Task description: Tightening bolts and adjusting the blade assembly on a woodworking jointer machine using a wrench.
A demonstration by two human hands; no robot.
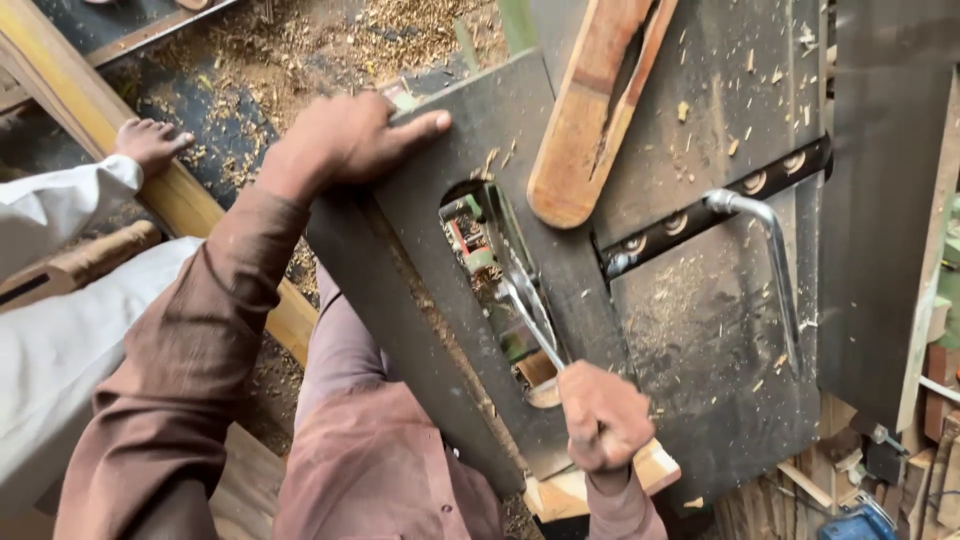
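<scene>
Tool tip [505,290] hidden in slot [480,250]

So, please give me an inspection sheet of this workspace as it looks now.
Surface: dark metal machine table, dusted with wood chips, with a long slot in it.
Job's things: metal tool reaching into the slot; wood block under the right hand.
Clutter: split wooden piece on the table; bent metal handle; sawdust on the ground.
Grippers: left hand pressed flat on the table edge; right hand closed on the tool.
Cables: nothing seen.
Surroundings: yellow beam; another person's white sleeve and hand on the beam; wood scraps.
</scene>
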